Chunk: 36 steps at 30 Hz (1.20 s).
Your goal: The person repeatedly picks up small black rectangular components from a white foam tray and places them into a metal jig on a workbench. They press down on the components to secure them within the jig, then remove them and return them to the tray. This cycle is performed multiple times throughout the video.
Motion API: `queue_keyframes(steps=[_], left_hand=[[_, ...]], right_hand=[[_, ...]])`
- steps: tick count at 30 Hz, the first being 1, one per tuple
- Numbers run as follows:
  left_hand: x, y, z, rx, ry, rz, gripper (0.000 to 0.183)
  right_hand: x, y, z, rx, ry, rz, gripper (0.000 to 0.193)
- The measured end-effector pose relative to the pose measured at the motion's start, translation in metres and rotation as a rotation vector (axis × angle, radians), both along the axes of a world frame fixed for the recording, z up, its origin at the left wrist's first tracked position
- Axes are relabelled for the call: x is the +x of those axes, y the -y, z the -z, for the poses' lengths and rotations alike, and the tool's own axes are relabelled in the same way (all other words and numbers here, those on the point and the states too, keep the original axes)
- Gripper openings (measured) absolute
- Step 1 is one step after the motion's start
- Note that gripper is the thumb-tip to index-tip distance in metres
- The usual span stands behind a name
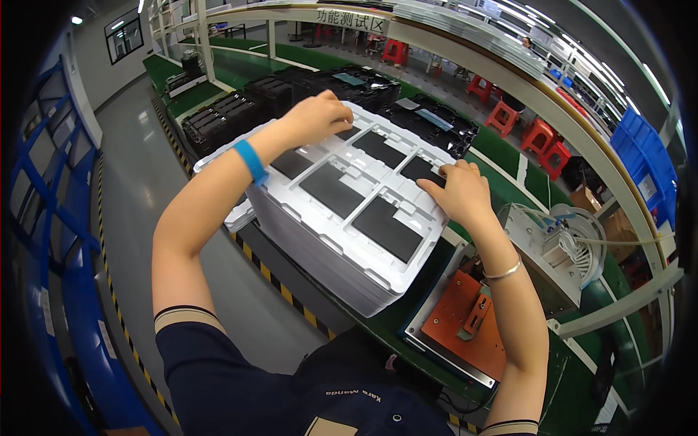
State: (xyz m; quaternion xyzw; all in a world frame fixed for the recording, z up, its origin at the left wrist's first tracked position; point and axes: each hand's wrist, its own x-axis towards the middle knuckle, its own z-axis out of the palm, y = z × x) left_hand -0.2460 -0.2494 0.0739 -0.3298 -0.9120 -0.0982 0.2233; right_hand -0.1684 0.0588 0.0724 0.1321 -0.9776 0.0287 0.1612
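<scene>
A tall stack of white plastic trays (291, 218) stands in front of me, and the top tray has several compartments holding flat dark grey panels (331, 187). My left hand (318, 118), with a blue band on its wrist, hovers over the far left part of the top tray. Its fingers are curled together beside a dark panel there; whether anything is pinched in them is hidden. At the right edge of the tray, my right hand (465, 192) rests with thumb and fingers apart, close to another dark panel (423, 171). A bracelet circles that wrist.
Black moulded trays (349, 86) stand behind the stack on the green bench. An orange fixture plate (465, 320) lies to the right, near a metal box (538, 251) with coiled tubing. Blue racks (65, 291) line the left aisle; red stools (502, 116) are beyond the bench.
</scene>
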Motion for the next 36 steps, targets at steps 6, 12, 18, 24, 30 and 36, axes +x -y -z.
queue_keyframes(steps=[6,12,18,24,30,36], left_hand=[[-0.046,-0.013,0.018,-0.085,-0.101,0.038,0.024],[-0.063,-0.027,0.018,-0.025,-0.133,-0.029,0.039],[-0.059,-0.011,0.003,-0.089,-0.606,-0.126,0.043],[-0.009,-0.07,-0.011,0.144,-0.27,0.145,0.048],[0.021,-0.113,0.002,-0.006,-0.064,0.167,0.041],[0.103,-0.146,-0.045,0.058,-0.407,0.258,0.021]], right_hand=[[-0.028,0.004,-0.018,-0.008,0.339,0.028,0.058],[-0.025,-0.007,-0.008,-0.392,0.165,-0.069,0.045],[0.076,-0.017,-0.028,-0.59,-0.307,-0.398,0.023],[0.189,-0.1,-0.012,-0.746,-0.021,-0.123,0.033],[0.233,-0.171,0.044,-1.141,0.386,0.307,0.032],[0.223,-0.163,0.085,-0.534,-0.038,0.158,0.024]])
